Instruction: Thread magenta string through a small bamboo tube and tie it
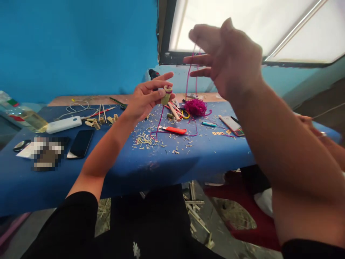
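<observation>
My left hand (145, 95) is closed round a short green bamboo tube (166, 98), held upright above the table. Purple yarn is wound near the tube's rim, and a strand drops from it to the tabletop. My right hand (226, 57) is raised high in front of the window, slightly blurred. Purple yarn (188, 77) hangs from its pinched thumb and forefinger, while two lower fingers stretch out. Below lies a tangled bundle of purple yarn (196, 107). An orange box cutter (175, 130) rests on the table, with a yarn strand running beside it.
Bamboo shavings (145, 140) litter the blue table (161, 158). Bamboo pieces (95, 124), a phone (80, 144), a white power strip (64, 124) and a tilted bottle (27, 117) are at left. A teal pen (208, 124) lies to the right. Another person's arm (320, 135) shows at far right.
</observation>
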`<action>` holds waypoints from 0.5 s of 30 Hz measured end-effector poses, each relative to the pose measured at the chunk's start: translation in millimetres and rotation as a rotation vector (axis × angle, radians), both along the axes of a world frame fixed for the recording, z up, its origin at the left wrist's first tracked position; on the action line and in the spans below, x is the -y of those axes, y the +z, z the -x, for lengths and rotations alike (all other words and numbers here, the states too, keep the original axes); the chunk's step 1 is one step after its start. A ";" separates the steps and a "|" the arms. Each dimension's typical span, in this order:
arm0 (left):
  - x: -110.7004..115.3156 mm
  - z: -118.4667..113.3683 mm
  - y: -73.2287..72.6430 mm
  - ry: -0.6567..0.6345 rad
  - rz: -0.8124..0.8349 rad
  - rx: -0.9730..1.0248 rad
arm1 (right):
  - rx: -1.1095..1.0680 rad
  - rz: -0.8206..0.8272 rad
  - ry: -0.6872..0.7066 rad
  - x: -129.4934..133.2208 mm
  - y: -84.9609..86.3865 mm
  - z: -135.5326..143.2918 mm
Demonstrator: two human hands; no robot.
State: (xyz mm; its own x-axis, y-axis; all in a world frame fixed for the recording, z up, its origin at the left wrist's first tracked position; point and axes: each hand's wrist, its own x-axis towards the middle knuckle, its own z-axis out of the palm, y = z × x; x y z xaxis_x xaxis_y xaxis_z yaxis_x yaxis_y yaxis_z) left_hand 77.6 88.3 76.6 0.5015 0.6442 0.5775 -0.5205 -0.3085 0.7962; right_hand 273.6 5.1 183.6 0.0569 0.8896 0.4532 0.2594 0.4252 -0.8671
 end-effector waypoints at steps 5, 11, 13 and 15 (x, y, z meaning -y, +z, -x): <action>4.8 -5.2 -6.2 -0.064 0.000 -0.053 | -0.023 0.048 0.221 0.9 -15.4 12.2; 3.4 -4.2 -9.6 -0.119 -0.047 -0.040 | 0.100 0.129 0.023 -4.8 -20.9 0.1; 2.5 2.1 -3.0 -0.072 -0.063 0.036 | 0.106 0.174 -0.052 -10.3 -21.6 -10.9; 0.8 14.7 8.6 0.013 -0.061 0.122 | 0.081 0.205 -0.119 -16.9 -23.0 -27.3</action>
